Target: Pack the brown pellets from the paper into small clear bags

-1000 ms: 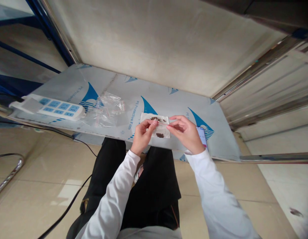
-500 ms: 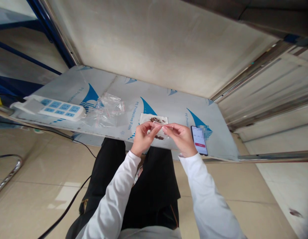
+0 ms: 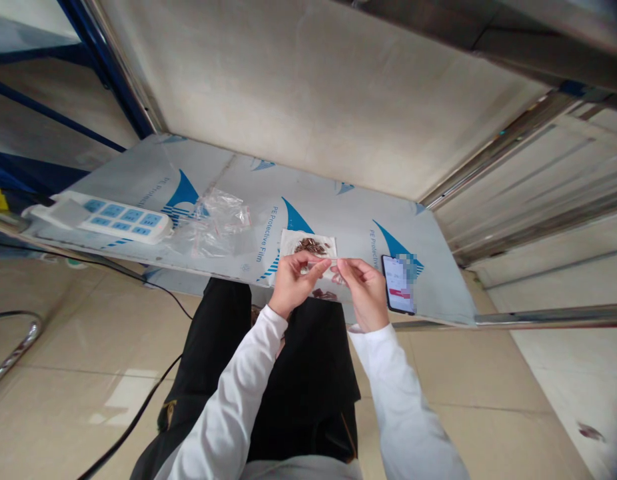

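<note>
Work is partway along, it seems: a thin pale piece (image 3: 332,261) is between the two hands, pinched by thumb and fingers of the left hand (image 3: 294,281) at one end and by the fingertips of the right hand (image 3: 367,290) at the other, so the grip on each side is closed on it. The piece is above the near part of a white sheet (image 3: 288,244) on the worktop (image 3: 433,243). A loose pile of small brown pieces (image 3: 311,246) lies on the far part of the sheet, while a smaller dark brown cluster (image 3: 324,294) shows below the hands, near the front edge; whether it rests on the sheet is hidden. Handling looks unfinished, since the piece is in both hands and many others lie loose. Which group, if either, is already dealt with, I cannot tell, nor how many remain. Crumpled clear bags (image 3: 221,217) lie to the left, and a phone (image 3: 399,285) lies beside the right hand.
</note>
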